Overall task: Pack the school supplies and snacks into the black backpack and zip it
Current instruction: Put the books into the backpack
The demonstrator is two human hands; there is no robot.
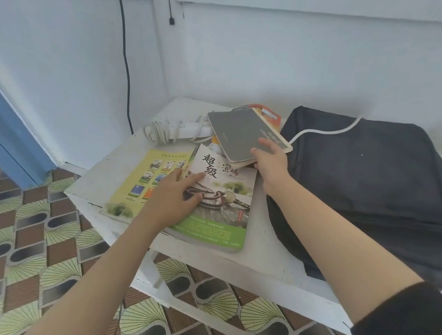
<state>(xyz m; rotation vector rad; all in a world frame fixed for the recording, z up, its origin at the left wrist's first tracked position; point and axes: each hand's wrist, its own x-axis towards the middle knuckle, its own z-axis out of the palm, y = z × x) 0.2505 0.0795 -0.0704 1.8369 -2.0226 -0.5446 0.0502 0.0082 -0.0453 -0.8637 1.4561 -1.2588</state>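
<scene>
grey flat notebook (pixel 242 135), pinched at one corner by our right hand (pixel 269 164) while our left hand (pixel 173 203) rests flat and open-fingered on the green-and-white paperback (pixel 222 212), may slip or snag the white cable (pixel 323 131) draped over the black fabric backpack (pixel 366 186) at the white table's (pixel 267 257) right edge.

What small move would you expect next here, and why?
Probably lift the grey notebook toward the black backpack: the right hand grips its near corner, and the backpack lies flat just beside it, though no opening shows.
</scene>
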